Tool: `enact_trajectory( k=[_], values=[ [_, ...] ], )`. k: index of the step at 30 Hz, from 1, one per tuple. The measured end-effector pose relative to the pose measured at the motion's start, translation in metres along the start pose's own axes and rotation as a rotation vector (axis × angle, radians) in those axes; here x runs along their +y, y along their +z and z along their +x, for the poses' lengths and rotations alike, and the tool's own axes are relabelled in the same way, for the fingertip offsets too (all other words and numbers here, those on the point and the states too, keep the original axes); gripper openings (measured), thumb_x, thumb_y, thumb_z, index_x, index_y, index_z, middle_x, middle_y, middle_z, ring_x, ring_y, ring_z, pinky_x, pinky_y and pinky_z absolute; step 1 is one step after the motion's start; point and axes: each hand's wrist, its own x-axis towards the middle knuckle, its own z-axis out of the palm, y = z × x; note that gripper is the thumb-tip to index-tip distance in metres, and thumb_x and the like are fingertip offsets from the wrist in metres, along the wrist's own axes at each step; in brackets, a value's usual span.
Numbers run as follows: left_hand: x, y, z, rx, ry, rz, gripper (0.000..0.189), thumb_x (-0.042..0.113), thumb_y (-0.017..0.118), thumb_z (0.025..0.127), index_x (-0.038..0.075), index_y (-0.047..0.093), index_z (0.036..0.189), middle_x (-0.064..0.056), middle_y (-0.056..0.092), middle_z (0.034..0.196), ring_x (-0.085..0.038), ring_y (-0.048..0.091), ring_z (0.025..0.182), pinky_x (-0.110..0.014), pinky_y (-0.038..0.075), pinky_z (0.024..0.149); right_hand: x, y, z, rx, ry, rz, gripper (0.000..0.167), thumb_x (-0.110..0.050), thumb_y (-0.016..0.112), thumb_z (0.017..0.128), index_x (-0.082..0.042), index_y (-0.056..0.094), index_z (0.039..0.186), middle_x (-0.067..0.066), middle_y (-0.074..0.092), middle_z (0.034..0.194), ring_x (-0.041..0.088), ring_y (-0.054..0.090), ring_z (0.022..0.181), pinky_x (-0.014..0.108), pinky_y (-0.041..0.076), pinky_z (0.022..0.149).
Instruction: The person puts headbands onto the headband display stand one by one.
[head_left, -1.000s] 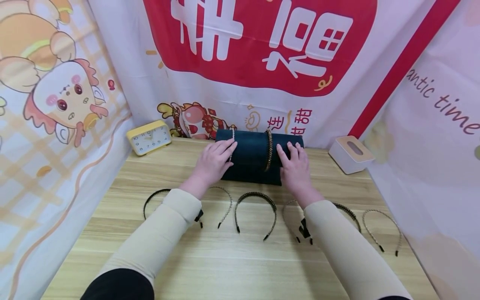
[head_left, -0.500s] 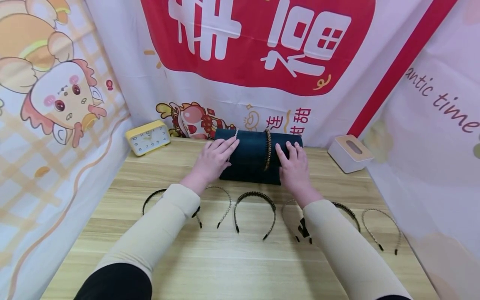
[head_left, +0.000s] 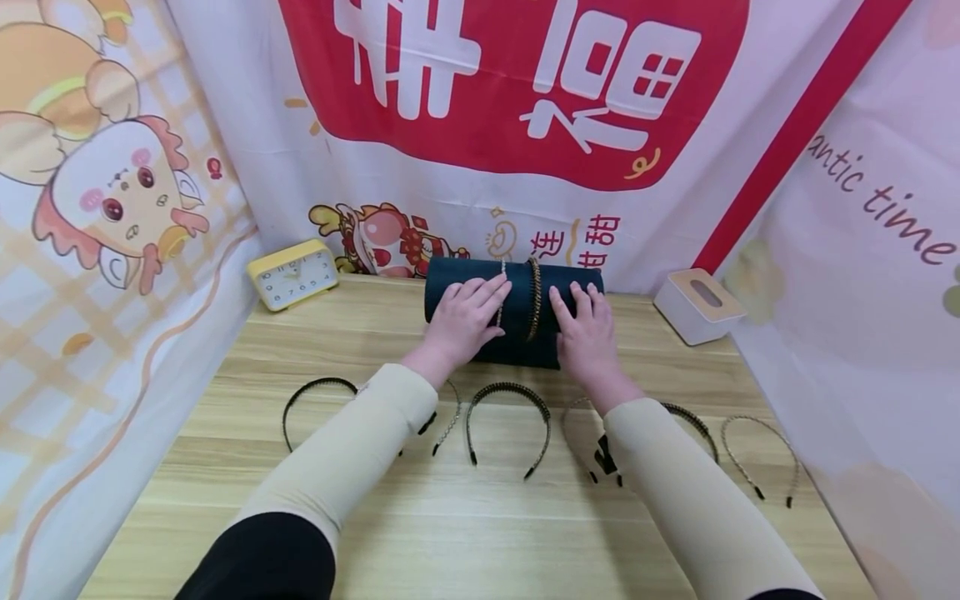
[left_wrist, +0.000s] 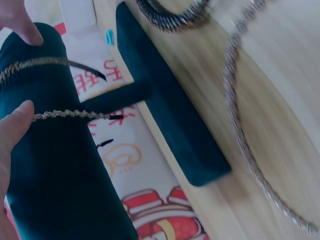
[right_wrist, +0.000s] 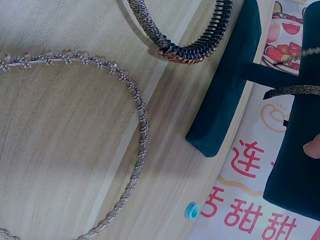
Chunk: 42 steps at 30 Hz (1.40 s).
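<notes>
A dark green velvet headband display stand (head_left: 519, 292) lies at the back of the table, its padded roll facing me. Around the roll sit a thin beaded headband (left_wrist: 65, 114) and, to its right, a wider bronze-brown headband (head_left: 536, 300). My left hand (head_left: 468, 315) holds the beaded headband, fingers over the roll's top and thumb (left_wrist: 21, 119) at the band's front. On the roll's right end, my right hand (head_left: 585, 325) grips the stand, fingers spread over the top and thumb (right_wrist: 313, 148) on the front face. The palms' undersides are hidden in the head view.
Several loose headbands lie in a row nearer me, among them a dark braided headband (head_left: 510, 388) in the middle and a silvery headband (head_left: 765, 423) at the right; my sleeves cover some. A yellow clock (head_left: 296, 275) stands back left, a tissue box (head_left: 693, 312) back right.
My left hand has slid to the right along the roll, and the beaded headband has moved with it closer to the brown one. The right hand stays on the roll's right end.
</notes>
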Motion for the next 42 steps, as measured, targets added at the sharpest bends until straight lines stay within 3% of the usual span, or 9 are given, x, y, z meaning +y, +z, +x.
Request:
enact_trajectory(
  k=[10,13,17,21,25,31,36,39,42],
  values=[
    [0.017,0.007,0.013,-0.026,-0.052,0.007,0.082,0.051,0.073,0.085,0.014,0.042,0.151,-0.001,0.038,0.155,-0.022,0.040,0.130,-0.041,0.037,0.101,0.000,0.001,0.001,0.004,0.010,-0.020,0.080,-0.015,0.074,0.087,-0.017,0.032,0.155,0.025,0.028,0.151,0.048,0.020,0.139,0.058,0.017,0.115],
    [0.017,0.003,0.010,-0.029,-0.073,-0.015,0.087,0.053,0.075,0.083,0.015,0.039,0.153,0.000,0.037,0.156,-0.022,0.039,0.131,-0.042,0.036,0.102,0.000,0.002,0.001,-0.001,0.011,-0.017,0.080,-0.015,0.073,0.087,-0.018,0.032,0.155,0.025,0.028,0.151,0.048,0.020,0.139,0.057,0.017,0.115],
    [0.007,-0.009,-0.006,0.009,-0.107,-0.077,0.092,0.053,0.077,0.080,0.015,0.038,0.153,-0.001,0.036,0.156,-0.023,0.039,0.131,-0.044,0.036,0.101,-0.002,0.002,0.001,-0.003,0.013,0.005,0.081,-0.014,0.073,0.087,-0.018,0.031,0.155,0.025,0.028,0.151,0.048,0.019,0.139,0.057,0.015,0.115],
    [-0.011,-0.026,-0.033,0.030,-0.191,-0.174,0.090,0.051,0.078,0.079,0.012,0.040,0.151,-0.005,0.036,0.156,-0.028,0.040,0.133,-0.048,0.034,0.103,-0.003,0.002,0.000,0.002,0.013,0.025,0.079,-0.014,0.072,0.087,-0.017,0.032,0.155,0.026,0.028,0.151,0.049,0.019,0.139,0.058,0.015,0.115],
    [-0.041,-0.042,-0.072,-0.038,-0.360,-0.261,0.085,0.045,0.078,0.082,0.012,0.041,0.150,-0.008,0.031,0.158,-0.035,0.038,0.135,-0.056,0.028,0.108,-0.003,0.002,0.000,0.009,0.017,0.030,0.077,-0.013,0.071,0.088,-0.017,0.033,0.155,0.026,0.028,0.151,0.049,0.019,0.139,0.059,0.016,0.114],
    [-0.098,-0.046,-0.148,-0.247,-0.608,-0.340,0.055,0.026,0.073,0.090,0.002,0.055,0.136,-0.023,0.044,0.144,-0.046,0.041,0.128,-0.063,0.025,0.108,-0.001,0.001,0.000,0.000,0.032,0.025,0.077,-0.012,0.069,0.088,-0.016,0.032,0.155,0.026,0.027,0.151,0.048,0.017,0.140,0.059,0.016,0.114],
    [-0.126,-0.040,-0.206,-0.456,-0.709,-0.362,0.040,0.018,0.068,0.093,-0.007,0.062,0.122,-0.032,0.056,0.121,-0.050,0.052,0.112,-0.064,0.039,0.097,-0.001,0.000,-0.001,-0.011,0.036,0.020,0.078,-0.011,0.071,0.087,-0.016,0.032,0.155,0.026,0.027,0.151,0.049,0.017,0.140,0.060,0.016,0.114],
    [-0.133,-0.039,-0.227,-0.467,-0.742,-0.340,0.030,0.014,0.068,0.091,-0.007,0.064,0.113,-0.028,0.059,0.107,-0.044,0.058,0.097,-0.059,0.047,0.084,-0.002,0.000,-0.001,-0.016,0.035,0.027,0.079,-0.011,0.071,0.087,-0.017,0.032,0.155,0.025,0.027,0.151,0.049,0.017,0.140,0.060,0.016,0.114],
    [-0.137,-0.037,-0.240,-0.415,-0.770,-0.339,0.017,0.010,0.067,0.091,-0.002,0.065,0.102,-0.021,0.056,0.095,-0.037,0.058,0.083,-0.054,0.048,0.071,-0.004,0.000,0.000,-0.021,0.037,0.030,0.078,-0.012,0.071,0.087,-0.017,0.032,0.155,0.025,0.027,0.152,0.049,0.016,0.140,0.060,0.016,0.113]
  ],
)
